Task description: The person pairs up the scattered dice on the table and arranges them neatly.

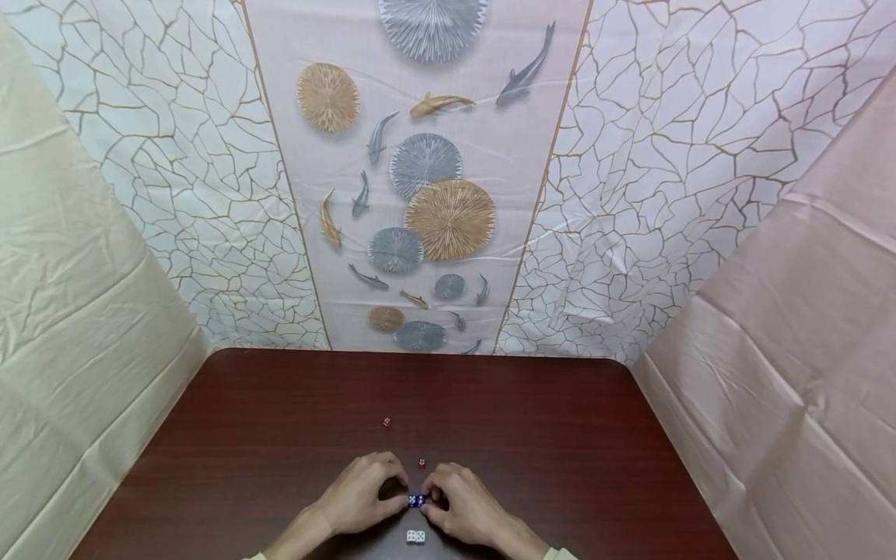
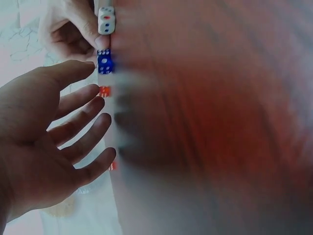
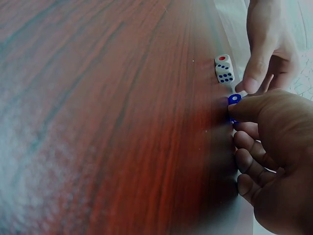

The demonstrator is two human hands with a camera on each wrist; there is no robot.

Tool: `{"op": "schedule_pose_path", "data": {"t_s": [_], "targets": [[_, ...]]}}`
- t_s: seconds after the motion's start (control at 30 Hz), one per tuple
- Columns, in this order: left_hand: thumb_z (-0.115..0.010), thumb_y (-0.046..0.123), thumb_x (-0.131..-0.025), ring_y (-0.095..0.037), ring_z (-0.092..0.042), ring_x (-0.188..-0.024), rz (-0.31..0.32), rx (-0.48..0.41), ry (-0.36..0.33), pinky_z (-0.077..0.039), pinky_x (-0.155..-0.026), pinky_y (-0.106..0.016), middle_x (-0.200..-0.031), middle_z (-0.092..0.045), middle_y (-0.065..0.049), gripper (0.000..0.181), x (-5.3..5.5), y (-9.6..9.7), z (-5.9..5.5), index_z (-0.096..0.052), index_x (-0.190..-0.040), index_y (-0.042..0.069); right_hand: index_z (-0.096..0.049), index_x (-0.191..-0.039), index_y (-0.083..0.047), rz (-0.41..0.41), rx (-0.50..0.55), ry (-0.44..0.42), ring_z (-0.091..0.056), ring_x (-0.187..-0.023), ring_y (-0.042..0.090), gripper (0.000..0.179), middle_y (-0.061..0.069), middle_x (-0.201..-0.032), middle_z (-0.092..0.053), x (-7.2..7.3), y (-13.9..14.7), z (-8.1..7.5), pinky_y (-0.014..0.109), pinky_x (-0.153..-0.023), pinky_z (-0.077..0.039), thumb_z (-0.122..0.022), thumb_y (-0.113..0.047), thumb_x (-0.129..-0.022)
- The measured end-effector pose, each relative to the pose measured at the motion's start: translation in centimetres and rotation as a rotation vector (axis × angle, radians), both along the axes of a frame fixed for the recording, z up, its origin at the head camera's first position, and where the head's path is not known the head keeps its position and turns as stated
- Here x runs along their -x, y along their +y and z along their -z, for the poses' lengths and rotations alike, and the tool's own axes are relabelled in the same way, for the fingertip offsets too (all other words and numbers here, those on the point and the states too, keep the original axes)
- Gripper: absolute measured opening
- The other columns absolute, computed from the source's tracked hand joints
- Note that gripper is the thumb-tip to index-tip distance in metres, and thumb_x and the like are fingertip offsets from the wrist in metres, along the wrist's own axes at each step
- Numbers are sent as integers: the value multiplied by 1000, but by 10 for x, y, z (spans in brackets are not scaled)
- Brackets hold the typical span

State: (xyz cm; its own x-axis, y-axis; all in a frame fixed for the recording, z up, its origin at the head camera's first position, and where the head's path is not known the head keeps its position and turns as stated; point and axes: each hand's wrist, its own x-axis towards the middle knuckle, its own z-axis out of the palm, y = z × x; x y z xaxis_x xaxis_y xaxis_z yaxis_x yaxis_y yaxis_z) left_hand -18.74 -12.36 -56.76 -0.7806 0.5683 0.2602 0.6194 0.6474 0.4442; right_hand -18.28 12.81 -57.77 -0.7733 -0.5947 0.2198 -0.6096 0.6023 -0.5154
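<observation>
Two blue dice stand side by side on the table between the hands, the left blue die (image 1: 412, 501) against the right blue die (image 1: 421, 502). My right hand (image 1: 467, 505) pinches the right one between thumb and forefinger, its other fingers curled in. From the other side, my left hand (image 1: 360, 494) has its thumb tip right at the left blue die; in the left wrist view its fingers are loosely spread. Nearer the body sit two white dice, one white die (image 1: 411, 537) beside another white die (image 1: 421, 537). Beyond the hands lies a red die (image 1: 421, 463).
A second red die (image 1: 386, 422) lies farther back, left of the first. The dark reddish wooden table (image 1: 546, 412) ends at a patterned cloth backdrop (image 1: 448, 311). Plain cloth hangs along both sides.
</observation>
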Motion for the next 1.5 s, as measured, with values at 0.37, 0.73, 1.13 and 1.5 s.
{"op": "schedule_pose_path", "data": {"t_s": [0.37,0.73,1.13,1.5], "targets": [[-90,19,-96,-17,-78,-108,-90,-75,12,-65,-98,-43,-110,-79,7,15,15,-13,-8,-82,-107,13,-80,-101,-13,1,5,29,-51,-84,-6,12,-8,-87,-66,-1,0,1,14,-76,-47,-89,-17,-93],[-90,16,-95,-19,-79,-109,-182,-126,6,-65,-97,-44,-109,-79,6,14,32,-26,-4,-81,-106,16,-81,-101,-14,3,5,30,-54,-85,-5,12,-8,-87,-67,-2,1,1,15,-77,-48,-89,-17,-93],[-90,13,-93,-23,-79,-107,-238,-137,6,-64,-95,-44,-106,-80,3,15,58,-34,-6,-80,-104,15,-81,-103,-15,-2,2,-8,-56,-85,-4,11,-9,-88,-67,0,2,3,15,-77,-48,-89,-17,-95],[-85,11,-99,-24,-77,-109,-229,-139,-71,-63,-96,-45,-111,-79,-1,12,79,-37,-2,-80,-109,13,-81,-103,-14,-1,-5,-9,-56,-85,-3,11,-9,-89,-67,0,1,0,15,-77,-48,-88,-18,-96]]}}
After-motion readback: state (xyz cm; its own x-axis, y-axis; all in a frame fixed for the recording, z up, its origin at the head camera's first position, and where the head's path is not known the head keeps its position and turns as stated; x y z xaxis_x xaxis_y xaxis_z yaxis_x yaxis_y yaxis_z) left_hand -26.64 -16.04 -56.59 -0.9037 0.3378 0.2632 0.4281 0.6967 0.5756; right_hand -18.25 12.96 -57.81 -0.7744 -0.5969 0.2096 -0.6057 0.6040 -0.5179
